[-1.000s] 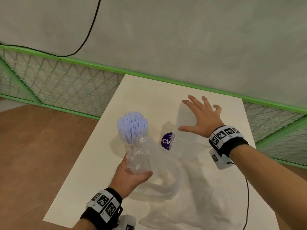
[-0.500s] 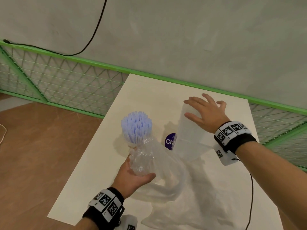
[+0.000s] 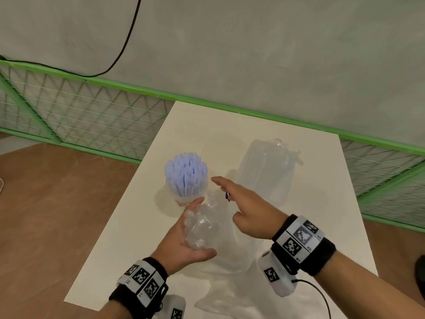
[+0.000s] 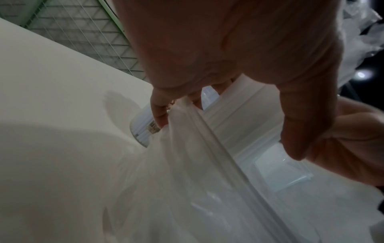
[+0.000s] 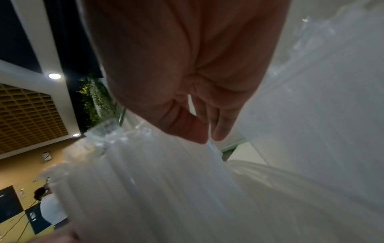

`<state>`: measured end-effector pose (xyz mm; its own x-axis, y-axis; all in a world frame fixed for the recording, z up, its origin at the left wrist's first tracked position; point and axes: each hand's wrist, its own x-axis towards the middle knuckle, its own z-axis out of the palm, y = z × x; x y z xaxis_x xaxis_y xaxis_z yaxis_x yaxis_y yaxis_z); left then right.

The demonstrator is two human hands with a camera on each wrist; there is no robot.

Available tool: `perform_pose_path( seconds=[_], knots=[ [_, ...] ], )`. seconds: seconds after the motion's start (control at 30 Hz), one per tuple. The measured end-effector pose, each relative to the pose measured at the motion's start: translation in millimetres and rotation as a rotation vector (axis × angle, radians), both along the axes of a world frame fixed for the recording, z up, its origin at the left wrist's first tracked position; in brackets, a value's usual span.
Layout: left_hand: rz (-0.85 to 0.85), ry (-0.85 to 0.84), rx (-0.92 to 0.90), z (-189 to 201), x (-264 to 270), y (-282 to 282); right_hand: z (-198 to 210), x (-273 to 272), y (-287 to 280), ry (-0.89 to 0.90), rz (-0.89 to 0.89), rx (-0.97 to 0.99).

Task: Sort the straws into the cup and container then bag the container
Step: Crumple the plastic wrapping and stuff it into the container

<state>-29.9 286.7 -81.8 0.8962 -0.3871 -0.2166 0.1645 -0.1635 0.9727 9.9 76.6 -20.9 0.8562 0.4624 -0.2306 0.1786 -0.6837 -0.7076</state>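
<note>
Hands apart, neither touching the other. Grips with left hand (image 3: 184, 240) the bunched, crumpled neck of a clear plastic bag (image 3: 202, 224), fingers and thumb curled round the film; confirms the same wrap-round hold in the left wrist view. Reaches with right hand (image 3: 248, 212) over the bag neck, fingers straight and spread, holding nothing; cannot tell whether the fingertips touch the film. Shows a small purple label (image 3: 227, 196) on the bag just beside the right fingers.

Finds the cup (image 3: 181, 201) upright on the white table (image 3: 128, 249), just beyond the left hand and close beside the bag neck, packed full of blue straws (image 3: 186, 173) standing on end. Rates that part of the sorting as done.

Finds the clear container (image 3: 264, 176) upright further back and to the right, apart from both hands and outside the gripped bag neck. Notes crumpled clear film (image 3: 279, 146) at its top; cannot tell what it is or what the container holds. Sees no loose straws on the table.

Judges sorting finished or nearly so, bagging outstanding: bag mouth to be opened, container to be brought across and put inside.
</note>
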Motion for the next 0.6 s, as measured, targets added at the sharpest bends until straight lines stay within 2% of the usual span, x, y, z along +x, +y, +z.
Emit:
perform_pose_path(
  seconds=[0.17, 0.4, 0.6],
  knots=[
    [-0.05, -0.069, -0.002, 3, -1, -1, -10, 3, -4, 0.166, 0.053, 0.106],
    [-0.069, -0.082, -0.013, 0, -4, -3, -22, -4, -2, -0.011, -0.003, 0.167],
    [0.024, -0.072, -0.023, 0, -7, -1, -33, -8, 13, -0.113, -0.142, 0.256]
  ],
)
